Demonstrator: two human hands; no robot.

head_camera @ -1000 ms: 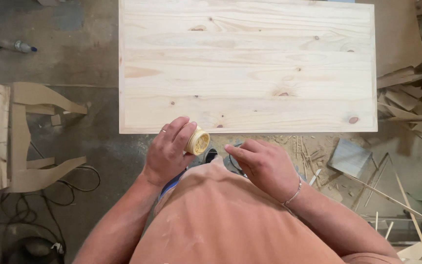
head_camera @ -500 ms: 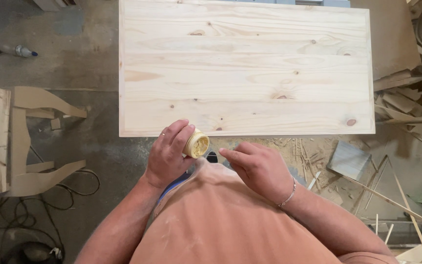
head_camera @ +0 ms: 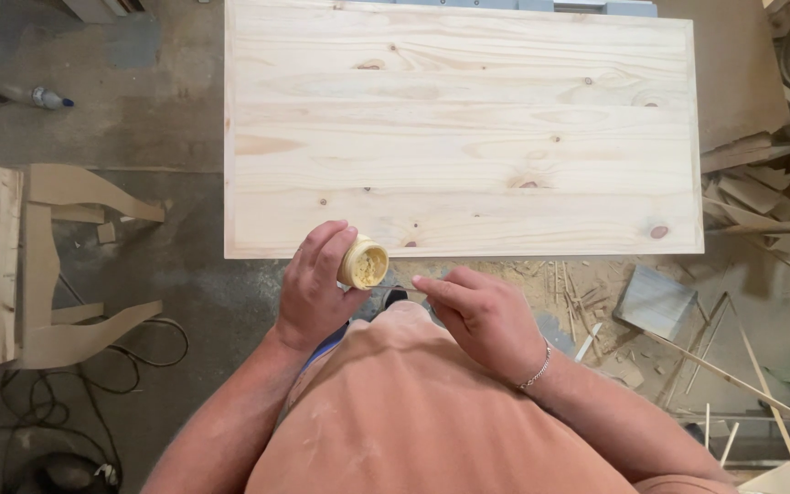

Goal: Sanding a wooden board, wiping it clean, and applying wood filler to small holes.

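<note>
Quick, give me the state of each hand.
Left hand: closed around a small open jar of yellowish paste.
Right hand: fingers pinched on a thin tool.

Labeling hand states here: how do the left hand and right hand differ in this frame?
The left hand wraps around a small open jar of yellowish paste; the right hand grips no jar and pinches a thin tool that points toward it. The left hand sits up by the near edge of the pine panel; the right hand lies lower, closer to the body. Only the right wrist wears a bracelet. Both are bare.

Even, soft overhead light, faint shadows, no glare, sharp focus throughout.
</note>
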